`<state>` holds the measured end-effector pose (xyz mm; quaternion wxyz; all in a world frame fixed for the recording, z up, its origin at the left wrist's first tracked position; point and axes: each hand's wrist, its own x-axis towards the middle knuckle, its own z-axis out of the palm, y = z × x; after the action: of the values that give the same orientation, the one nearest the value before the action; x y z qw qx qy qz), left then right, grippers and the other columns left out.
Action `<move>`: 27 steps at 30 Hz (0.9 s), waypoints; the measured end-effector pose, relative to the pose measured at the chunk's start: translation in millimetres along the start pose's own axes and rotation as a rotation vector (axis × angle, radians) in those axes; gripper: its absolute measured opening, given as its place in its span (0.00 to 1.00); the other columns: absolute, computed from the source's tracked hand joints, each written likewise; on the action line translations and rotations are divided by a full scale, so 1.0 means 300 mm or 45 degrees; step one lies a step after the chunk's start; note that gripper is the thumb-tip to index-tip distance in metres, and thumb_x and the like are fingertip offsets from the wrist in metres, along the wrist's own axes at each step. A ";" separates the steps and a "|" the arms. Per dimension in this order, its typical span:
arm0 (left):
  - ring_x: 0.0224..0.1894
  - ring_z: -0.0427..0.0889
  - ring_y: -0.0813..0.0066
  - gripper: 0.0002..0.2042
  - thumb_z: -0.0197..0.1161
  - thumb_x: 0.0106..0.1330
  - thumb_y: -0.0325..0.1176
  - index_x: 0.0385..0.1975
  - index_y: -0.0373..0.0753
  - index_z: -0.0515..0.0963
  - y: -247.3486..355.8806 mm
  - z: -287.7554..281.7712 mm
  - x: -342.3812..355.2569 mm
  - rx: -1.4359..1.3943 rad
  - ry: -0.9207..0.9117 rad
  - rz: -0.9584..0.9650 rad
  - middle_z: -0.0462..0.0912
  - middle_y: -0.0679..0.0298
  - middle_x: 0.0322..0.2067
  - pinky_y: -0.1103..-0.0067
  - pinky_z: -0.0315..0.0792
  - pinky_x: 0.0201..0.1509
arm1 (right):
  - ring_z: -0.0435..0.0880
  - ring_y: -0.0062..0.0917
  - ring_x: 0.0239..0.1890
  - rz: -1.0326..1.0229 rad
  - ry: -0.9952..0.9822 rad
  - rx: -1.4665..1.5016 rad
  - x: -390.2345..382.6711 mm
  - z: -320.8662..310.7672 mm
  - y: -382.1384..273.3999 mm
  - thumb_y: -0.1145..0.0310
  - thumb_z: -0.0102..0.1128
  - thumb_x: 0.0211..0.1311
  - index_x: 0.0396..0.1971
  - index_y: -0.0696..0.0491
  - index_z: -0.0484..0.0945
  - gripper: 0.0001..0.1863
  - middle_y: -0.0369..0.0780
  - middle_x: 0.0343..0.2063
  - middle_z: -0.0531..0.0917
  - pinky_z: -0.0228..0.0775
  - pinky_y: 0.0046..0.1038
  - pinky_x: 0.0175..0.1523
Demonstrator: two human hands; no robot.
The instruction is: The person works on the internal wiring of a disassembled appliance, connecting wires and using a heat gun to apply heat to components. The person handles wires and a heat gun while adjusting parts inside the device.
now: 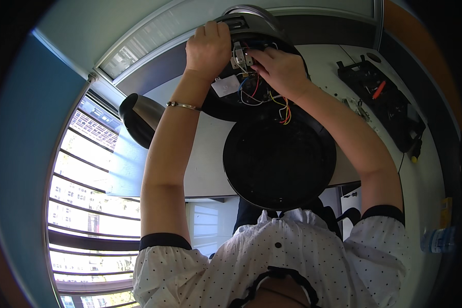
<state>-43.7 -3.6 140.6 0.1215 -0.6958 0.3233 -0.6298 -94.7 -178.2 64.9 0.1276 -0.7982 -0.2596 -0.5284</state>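
An opened round black electric appliance lies on the table. Its far half point(215, 107) exposes wiring and metal parts; its near half point(280, 159) is a wide black dish by the table's front edge. Coloured wires point(286, 114) run between the halves. My left hand point(209, 49) is closed over the far half's left rim, next to its curved handle. Inside, my right hand point(282, 72) has thumb and fingers drawn together beside a pale metal component point(239, 55); what they pinch is too small to make out. A white plate point(226, 86) sits below my left hand.
A silver and black kettle point(145, 114) stands at the left, near the window blinds point(87, 205). An open black tool case point(395, 110) with a red-handled tool point(379, 90) lies right, beside small loose metal parts point(358, 109). A plastic bottle point(439, 240) is at the far right.
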 end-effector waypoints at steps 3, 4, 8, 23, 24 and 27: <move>0.25 0.77 0.69 0.08 0.59 0.45 0.27 0.27 0.41 0.71 0.003 -0.003 0.004 -0.008 0.007 0.002 0.73 0.65 0.25 0.77 0.73 0.24 | 0.81 0.24 0.22 0.020 0.030 0.005 -0.008 0.004 0.003 0.66 0.66 0.51 0.43 0.46 0.78 0.17 0.32 0.24 0.79 0.73 0.24 0.25; 0.25 0.77 0.69 0.08 0.59 0.44 0.27 0.27 0.41 0.71 0.003 -0.003 0.005 -0.004 0.003 0.003 0.73 0.65 0.25 0.77 0.73 0.24 | 0.81 0.24 0.22 0.026 0.044 0.012 -0.010 0.005 0.002 0.66 0.66 0.51 0.42 0.46 0.78 0.16 0.32 0.24 0.79 0.73 0.24 0.25; 0.25 0.77 0.69 0.08 0.59 0.44 0.27 0.27 0.41 0.72 0.003 0.001 0.004 0.007 -0.007 0.000 0.73 0.65 0.26 0.78 0.73 0.24 | 0.81 0.24 0.23 0.034 0.073 0.043 -0.020 0.011 0.006 0.66 0.66 0.51 0.40 0.46 0.79 0.14 0.32 0.25 0.79 0.73 0.23 0.25; 0.23 0.76 0.72 0.05 0.58 0.46 0.29 0.24 0.41 0.71 -0.002 0.007 0.010 0.023 0.072 0.064 0.72 0.65 0.24 0.79 0.72 0.20 | 0.81 0.24 0.21 0.095 0.108 0.085 -0.014 0.021 -0.002 0.59 0.65 0.54 0.35 0.49 0.77 0.13 0.33 0.23 0.80 0.72 0.23 0.24; 0.21 0.75 0.73 0.04 0.57 0.46 0.30 0.21 0.41 0.70 -0.005 0.011 0.012 0.024 0.120 0.088 0.70 0.66 0.21 0.80 0.71 0.18 | 0.81 0.24 0.21 0.101 0.109 0.081 -0.014 0.023 -0.001 0.58 0.65 0.53 0.35 0.49 0.77 0.14 0.33 0.23 0.81 0.71 0.22 0.24; 0.21 0.75 0.73 0.04 0.57 0.46 0.30 0.22 0.41 0.70 -0.006 0.011 0.012 0.029 0.120 0.105 0.71 0.66 0.22 0.80 0.71 0.18 | 0.81 0.24 0.21 0.115 0.101 0.049 -0.014 0.029 0.002 0.58 0.65 0.53 0.35 0.50 0.75 0.15 0.33 0.24 0.81 0.71 0.22 0.23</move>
<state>-40.0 -5.2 143.8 0.1397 -0.6501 0.3498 -0.6599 -88.9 -175.8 57.5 0.1767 -0.7850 -0.2283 -0.5481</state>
